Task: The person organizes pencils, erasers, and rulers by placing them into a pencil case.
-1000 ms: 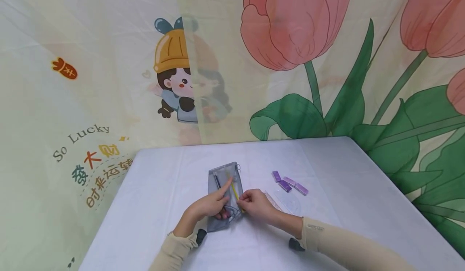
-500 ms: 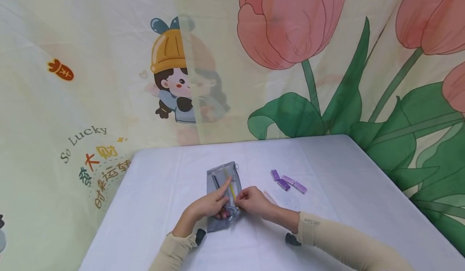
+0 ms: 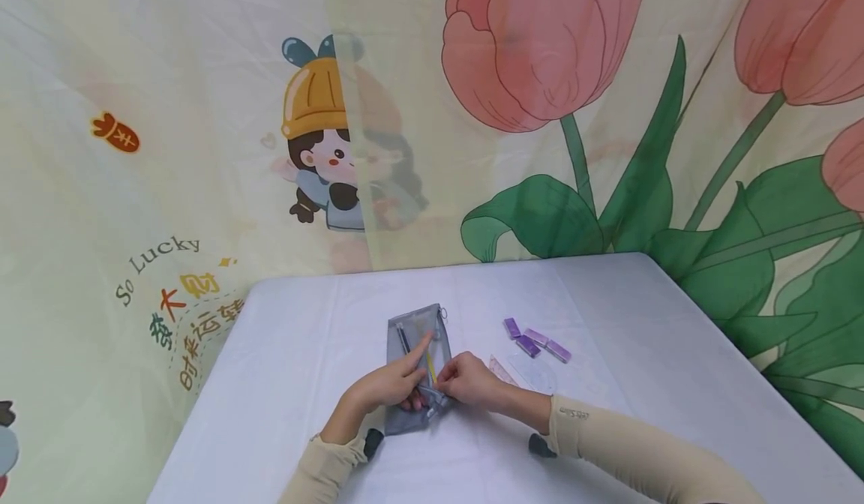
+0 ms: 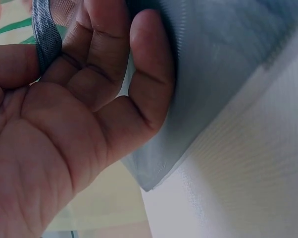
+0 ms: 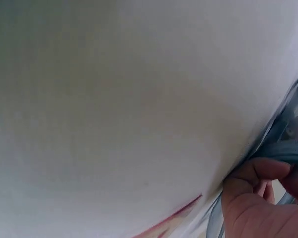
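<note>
A grey mesh pencil pouch (image 3: 406, 418) lies slanted on the table, with its zipped side to the right. A dark pencil (image 3: 403, 338) and a yellow pencil (image 3: 431, 370) show at it. My left hand (image 3: 388, 384) lies across the pouch, its index finger stretched along it. In the left wrist view, the pouch's edge band (image 4: 45, 34) runs between my thumb and curled fingers. My right hand (image 3: 472, 381) pinches at the pouch's right edge, close to the yellow pencil's lower end. In the right wrist view, thumb and finger meet at the zip band (image 5: 282, 150).
Several purple blocks (image 3: 528, 346) lie to the right of the pouch. Beside them are a clear protractor-like sheet (image 3: 538, 370) and a pinkish set square (image 3: 501, 371), partly behind my right hand. White cloth covers the table (image 3: 324, 316); a printed curtain (image 3: 418, 114) hangs behind it.
Less of the yellow pencil shows at its lower end, and it lies further up the pouch. My right hand has shifted slightly left along the edge. The left hand stays in place.
</note>
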`<state>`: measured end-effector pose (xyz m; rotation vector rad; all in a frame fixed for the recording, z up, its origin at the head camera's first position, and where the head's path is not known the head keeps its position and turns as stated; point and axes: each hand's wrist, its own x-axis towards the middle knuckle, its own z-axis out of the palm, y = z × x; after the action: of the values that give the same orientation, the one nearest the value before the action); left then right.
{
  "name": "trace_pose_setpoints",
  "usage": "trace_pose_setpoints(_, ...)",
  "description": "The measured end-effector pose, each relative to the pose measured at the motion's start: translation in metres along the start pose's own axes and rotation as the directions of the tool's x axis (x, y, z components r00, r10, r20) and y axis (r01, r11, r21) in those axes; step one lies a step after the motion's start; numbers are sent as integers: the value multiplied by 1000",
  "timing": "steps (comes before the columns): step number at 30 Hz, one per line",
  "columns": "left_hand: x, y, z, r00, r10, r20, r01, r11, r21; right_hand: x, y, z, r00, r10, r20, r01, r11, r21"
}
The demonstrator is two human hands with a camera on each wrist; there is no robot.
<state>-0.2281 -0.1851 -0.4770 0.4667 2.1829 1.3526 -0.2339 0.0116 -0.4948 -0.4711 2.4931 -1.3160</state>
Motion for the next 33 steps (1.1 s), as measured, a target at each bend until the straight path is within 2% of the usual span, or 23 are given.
trace_pose_setpoints(7, -1, 0, 1, 1000, -1, 1, 1, 1000, -16, 2, 0, 2, 999, -39, 1, 39, 998, -39)
trace_pose_setpoints(11, -1, 1, 1, 1000, -10, -1, 10, 1000, -14, 2, 0, 1, 993, -116, -2, 115, 986, -124)
trace_pose_setpoints(14, -1, 2, 1, 1000, -19, 2, 19, 1000, -15, 2, -3, -3, 982, -190, 13, 188, 959, -210)
trace_pose_setpoints(17, -2, 2, 1, 1000, -26, 0, 26, 999, -20, -1, -7, -10, 956, -292, 30, 285, 897, -337)
trace_pose_setpoints(20, -1, 1, 1, 1000, -28, -1, 28, 999, -22, -9, -7, -19, 918, -394, 52, 371, 803, -466)
trace_pose_setpoints(24, 1, 1, 1, 1000, -31, -4, 31, 999, -12, -18, 0, -32, 880, -466, 87, 425, 695, -580)
trace_pose_setpoints(26, 1, 1, 1, 999, -32, -4, 32, 999, -11, -22, 6, -38, 870, -483, 95, 428, 647, -631)
trace_pose_setpoints(33, 2, 0, 2, 999, -39, -11, 39, 999, -14, -37, 26, -56, 874, -477, 91, 383, 562, -733)
